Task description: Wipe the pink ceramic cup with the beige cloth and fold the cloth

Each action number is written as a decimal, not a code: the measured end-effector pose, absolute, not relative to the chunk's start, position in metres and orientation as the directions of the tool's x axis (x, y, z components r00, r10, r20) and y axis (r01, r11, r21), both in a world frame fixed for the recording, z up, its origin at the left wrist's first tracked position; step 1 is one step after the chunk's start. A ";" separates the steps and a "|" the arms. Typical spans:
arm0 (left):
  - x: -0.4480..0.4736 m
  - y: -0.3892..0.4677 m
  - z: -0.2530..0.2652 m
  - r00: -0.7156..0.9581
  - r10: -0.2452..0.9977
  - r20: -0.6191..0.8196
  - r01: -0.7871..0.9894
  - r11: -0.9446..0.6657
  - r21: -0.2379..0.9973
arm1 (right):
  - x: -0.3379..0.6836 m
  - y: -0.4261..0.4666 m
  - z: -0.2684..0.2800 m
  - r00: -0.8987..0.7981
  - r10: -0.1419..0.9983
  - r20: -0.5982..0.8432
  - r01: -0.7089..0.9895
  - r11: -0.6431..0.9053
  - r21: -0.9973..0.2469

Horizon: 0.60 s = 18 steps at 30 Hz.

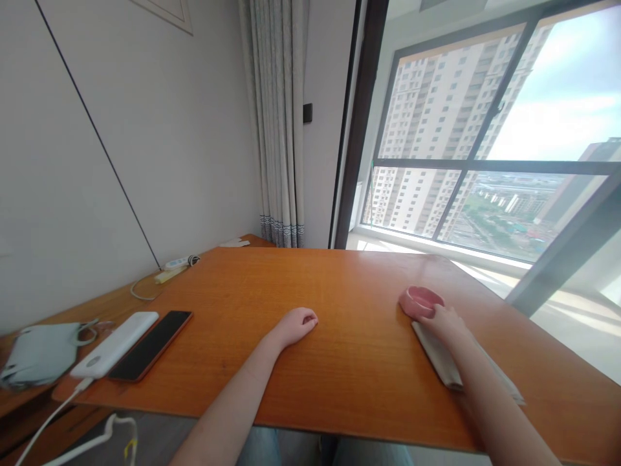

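Observation:
My right hand grips the near rim of a small round pink bowl on the right part of the wooden table. Beneath that hand and forearm lies a folded light grey cloth, partly hidden by them. The bowl sits just past the cloth's far end. My left hand rests on the tabletop near the middle, its fingers curled into a loose fist with nothing visible inside.
On the left of the table lie a black phone and a white power bank with a cable. A pale pouch and a power strip are beside the wall. A large window is at the right.

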<state>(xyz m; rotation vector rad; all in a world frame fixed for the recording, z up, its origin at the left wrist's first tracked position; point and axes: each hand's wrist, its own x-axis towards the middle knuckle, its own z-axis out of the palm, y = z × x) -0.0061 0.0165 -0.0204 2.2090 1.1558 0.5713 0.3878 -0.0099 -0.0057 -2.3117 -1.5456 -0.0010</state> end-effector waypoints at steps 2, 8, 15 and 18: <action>-0.006 0.016 -0.021 0.528 0.842 0.110 0.592 -0.457 0.664 | 0.397 -0.013 -0.009 0.411 0.905 0.110 0.886 -0.367 -0.283; -0.007 0.015 -0.020 0.539 0.833 0.126 0.602 -0.485 0.634 | 0.381 -0.013 -0.006 0.338 0.928 0.158 0.936 -0.313 -0.163; 0.008 -0.006 -0.004 0.555 0.709 0.435 0.549 -0.705 0.448 | 0.258 -0.012 0.004 -0.038 0.975 0.220 0.951 0.103 -0.290; 0.010 -0.010 0.003 0.641 0.636 0.429 0.562 -0.770 0.302 | 0.202 -0.019 0.008 -0.191 0.963 0.190 0.892 0.251 -0.377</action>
